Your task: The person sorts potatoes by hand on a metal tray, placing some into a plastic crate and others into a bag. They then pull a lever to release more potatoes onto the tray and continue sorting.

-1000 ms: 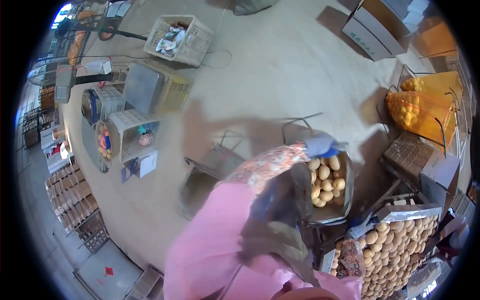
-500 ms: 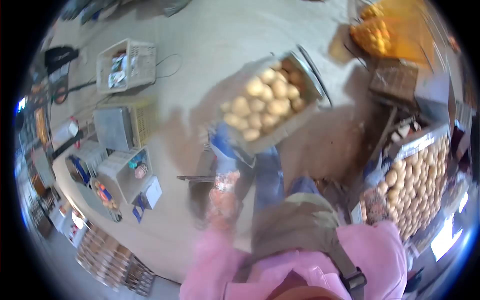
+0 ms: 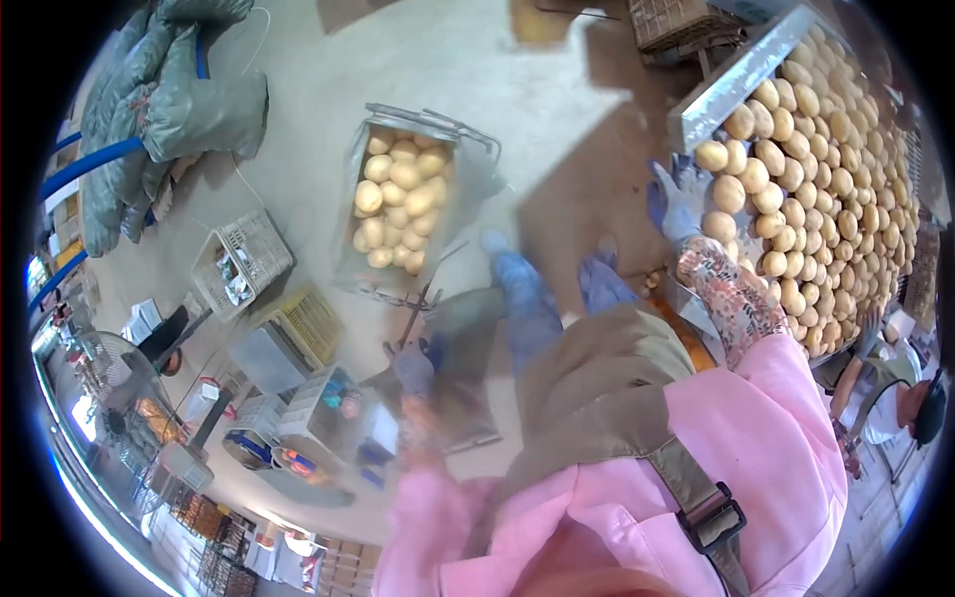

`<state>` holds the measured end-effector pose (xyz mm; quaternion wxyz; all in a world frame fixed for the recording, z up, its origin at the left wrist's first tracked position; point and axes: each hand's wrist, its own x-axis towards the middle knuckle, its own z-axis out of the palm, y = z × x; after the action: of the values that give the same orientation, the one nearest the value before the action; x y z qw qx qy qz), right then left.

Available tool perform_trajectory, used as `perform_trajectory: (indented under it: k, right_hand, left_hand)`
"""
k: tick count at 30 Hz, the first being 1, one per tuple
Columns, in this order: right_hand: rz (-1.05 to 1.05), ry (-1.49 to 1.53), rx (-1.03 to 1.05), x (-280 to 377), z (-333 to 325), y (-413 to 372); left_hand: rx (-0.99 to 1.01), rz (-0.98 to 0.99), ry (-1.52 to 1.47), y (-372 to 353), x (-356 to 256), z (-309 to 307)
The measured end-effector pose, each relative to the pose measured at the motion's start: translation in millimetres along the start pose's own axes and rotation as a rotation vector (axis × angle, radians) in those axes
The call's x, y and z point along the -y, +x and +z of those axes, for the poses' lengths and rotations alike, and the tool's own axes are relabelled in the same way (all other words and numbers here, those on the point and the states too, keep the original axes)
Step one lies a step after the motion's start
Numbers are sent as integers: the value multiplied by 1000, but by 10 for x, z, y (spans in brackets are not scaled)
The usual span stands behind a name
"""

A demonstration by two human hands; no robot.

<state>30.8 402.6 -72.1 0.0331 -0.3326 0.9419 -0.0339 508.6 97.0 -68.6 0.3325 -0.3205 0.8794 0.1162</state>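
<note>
My right hand (image 3: 680, 204), in a blue-grey glove, has its fingers spread at the near edge of a broad bed of potatoes (image 3: 831, 199). Fingertips are right beside the outermost potatoes. My left hand (image 3: 412, 366), gloved too and slightly blurred, hangs low on the left with fingers apart and holds nothing visible. Just beyond it, an open-topped greenish plastic bag (image 3: 350, 267) hangs from a metal frame (image 3: 443, 124). Potatoes (image 3: 398, 199) fill the bag's opening.
A metal side wall (image 3: 746, 80) bounds the potato bed. Stuffed green sacks (image 3: 189, 109) are piled at upper left. Crates stand on the left, one white (image 3: 254, 254) and one yellow (image 3: 310, 323). Another person (image 3: 890, 403) is at far right, beside the potato bed.
My left hand has come away from the bag's near corner. My right hand has shifted along the potato bed, its fingers now spread. The view has turned, showing more of the bed.
</note>
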Motion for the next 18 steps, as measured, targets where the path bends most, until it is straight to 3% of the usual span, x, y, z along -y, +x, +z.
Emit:
perform_trajectory:
  k: [2,4,6,9,12,15,16,18]
  right_hand:
    - [-9,44,37,20,-26,16]
    - [1,68,64,95,-151,79]
    - [13,91,101,183,-228,71]
    - [-61,70,35,180,-266,127]
    - [-88,217,50,228,-221,83]
    - [-101,292,5,225,-182,119]
    - [-91,292,-4,241,-159,115]
    - [-140,329,-100,218,-112,102]
  left_hand:
    - [222,-395,-100,-1,-288,-523]
    - [141,-416,-58,-13,-306,-494]
    - [236,-277,-16,7,-294,-273]
    - [190,-297,-98,-27,-570,84]
    - [148,-220,-63,-356,-903,43]
    - [148,56,48,-505,-1328,42]
    - [142,64,56,-558,-1499,-6]
    - [266,195,101,-590,-1852,-164]
